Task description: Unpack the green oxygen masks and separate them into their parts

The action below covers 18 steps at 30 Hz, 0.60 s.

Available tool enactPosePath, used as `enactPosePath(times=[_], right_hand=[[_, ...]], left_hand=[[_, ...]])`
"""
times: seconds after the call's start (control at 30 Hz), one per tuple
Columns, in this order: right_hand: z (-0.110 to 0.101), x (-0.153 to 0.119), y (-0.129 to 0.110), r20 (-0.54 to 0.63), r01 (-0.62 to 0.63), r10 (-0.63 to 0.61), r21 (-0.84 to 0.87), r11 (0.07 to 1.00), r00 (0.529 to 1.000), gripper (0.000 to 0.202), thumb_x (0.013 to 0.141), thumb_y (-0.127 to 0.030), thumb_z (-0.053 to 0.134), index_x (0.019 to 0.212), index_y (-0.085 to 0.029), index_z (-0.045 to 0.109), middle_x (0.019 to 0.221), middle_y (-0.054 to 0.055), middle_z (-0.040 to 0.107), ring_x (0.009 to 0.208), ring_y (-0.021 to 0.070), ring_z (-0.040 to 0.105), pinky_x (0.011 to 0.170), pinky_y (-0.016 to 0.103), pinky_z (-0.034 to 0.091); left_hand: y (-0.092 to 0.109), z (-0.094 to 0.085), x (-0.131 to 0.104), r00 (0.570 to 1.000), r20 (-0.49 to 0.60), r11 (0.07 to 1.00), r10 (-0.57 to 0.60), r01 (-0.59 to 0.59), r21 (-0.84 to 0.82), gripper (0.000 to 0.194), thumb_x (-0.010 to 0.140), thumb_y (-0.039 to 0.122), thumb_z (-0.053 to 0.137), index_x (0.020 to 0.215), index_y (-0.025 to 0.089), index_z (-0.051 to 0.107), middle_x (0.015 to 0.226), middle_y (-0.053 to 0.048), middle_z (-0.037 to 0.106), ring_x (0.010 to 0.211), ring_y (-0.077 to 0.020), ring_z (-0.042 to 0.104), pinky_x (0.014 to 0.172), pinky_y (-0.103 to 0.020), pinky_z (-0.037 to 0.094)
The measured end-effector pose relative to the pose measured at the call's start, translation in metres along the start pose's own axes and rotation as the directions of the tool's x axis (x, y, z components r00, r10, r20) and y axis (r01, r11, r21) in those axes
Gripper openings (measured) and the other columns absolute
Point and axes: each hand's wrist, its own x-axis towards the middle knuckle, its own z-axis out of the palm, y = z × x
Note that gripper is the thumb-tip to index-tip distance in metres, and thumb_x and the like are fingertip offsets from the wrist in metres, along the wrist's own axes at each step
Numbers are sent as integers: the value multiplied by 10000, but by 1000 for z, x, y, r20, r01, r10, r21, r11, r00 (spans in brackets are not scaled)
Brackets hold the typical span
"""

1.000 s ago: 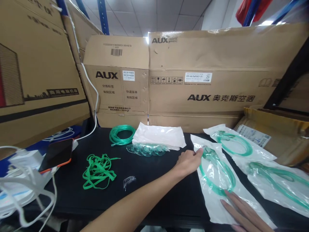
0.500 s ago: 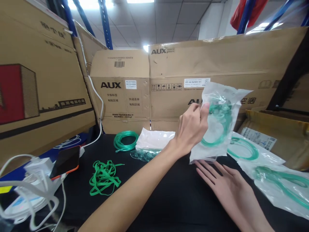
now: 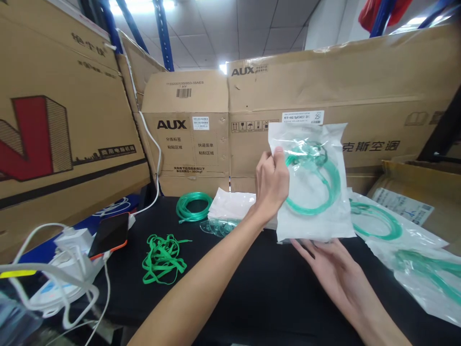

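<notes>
The left hand has its grip pinched on the left edge of a clear plastic pouch holding a coil of green tubing, lifted upright in the centre of the frame above the black table. The right hand lies released, palm up, its fingertips touching the pouch's bottom edge. At lower left lie a tangle of green straps and an orange-cased phone. Two more sealed pouches lie flat at right, brown cardboard boxes behind.
</notes>
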Motion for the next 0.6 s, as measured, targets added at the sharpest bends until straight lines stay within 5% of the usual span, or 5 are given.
enactPosePath(times=[0.1, 0.2, 0.3, 0.43, 0.6], right_hand=[[3, -2, 0, 0, 4, -4, -36, 999, 1000, 161, 814, -208, 868, 879, -270, 735, 1000, -17, 775, 1135, 271, 734, 1140, 635, 500], [9, 2, 2, -47, 38, -43, -101, 994, 998, 388, 830, -311, 878, 1187, -317, 725, 1322, 12, 739, 1335, 328, 639, 1104, 599, 546], [11, 6, 4, -130, 53, -76, -175, 983, 989, 545, 842, -375, 868, 1348, -332, 668, 1433, 9, 688, 1398, 326, 592, 1104, 522, 571], [0, 6, 2, -223, 3, -64, -265, 964, 973, 509, 797, -294, 896, 1271, -309, 713, 1388, 6, 720, 1347, 316, 640, 1045, 411, 626], [-23, 7, -14, -284, -89, -5, -319, 943, 959, 350, 796, -143, 822, 1131, -206, 741, 1183, 85, 801, 1120, 358, 770, 870, 414, 699]], left_hand=[[-9, 1, 0, 995, 7, 995, -101, 101, -4, 463, 1134, 510, 256, 882, 228, 522, 1054, -85, 689, 1072, -240, 625, 985, -392, 447], [-18, 5, -11, 986, 36, 986, -165, 165, 16, 468, 1128, 509, 232, 890, 227, 519, 1077, -102, 695, 1071, -253, 625, 997, -421, 452], [-27, 5, -27, 979, 123, 987, -161, 159, 28, 400, 1113, 440, 306, 861, 229, 533, 1017, -78, 718, 998, -234, 652, 924, -377, 494], [-39, -10, -36, 962, 214, 985, -171, 159, 72, 412, 1059, 481, 439, 754, 225, 549, 757, -30, 696, 779, -204, 684, 758, -307, 519], [-61, -47, -14, 951, 120, 940, -286, 254, 226, 605, 1058, 571, 391, 561, 237, 480, 466, -22, 543, 596, -234, 699, 742, -332, 528]])
